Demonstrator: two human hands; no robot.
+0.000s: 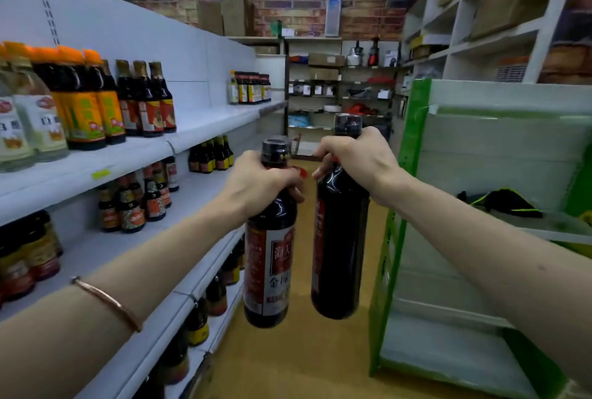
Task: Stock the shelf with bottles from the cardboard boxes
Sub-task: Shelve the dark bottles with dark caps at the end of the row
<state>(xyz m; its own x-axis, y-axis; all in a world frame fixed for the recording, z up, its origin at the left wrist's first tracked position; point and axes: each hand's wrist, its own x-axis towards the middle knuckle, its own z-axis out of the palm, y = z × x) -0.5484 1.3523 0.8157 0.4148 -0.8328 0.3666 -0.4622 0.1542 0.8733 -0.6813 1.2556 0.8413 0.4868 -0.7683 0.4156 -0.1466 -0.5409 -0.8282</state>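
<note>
Your left hand (pixel 261 179) grips the neck of a dark glass sauce bottle with a red and white label (pixel 270 265), fingers curled tight just below its black cap. Your right hand (pixel 350 158) grips the neck of a second dark glass bottle (pixel 340 248), its label turned mostly away from the camera; the fingers are likewise wrapped closed around the neck. Both bottles hang upright, side by side and close but apart, over the yellow floor (pixel 307 353) of the aisle. They sit just right of the white metal shelf unit (pixel 205 124), level with its middle tiers. That unit carries orange-capped dark bottles (pixel 85 97) on its upper tier and smaller dark bottles (pixel 128 206) on the tier below. A thin copper-coloured bangle (pixel 107 301) circles your left forearm. Right of the held bottles stands a green-framed shelf rack (pixel 413 129).
</note>
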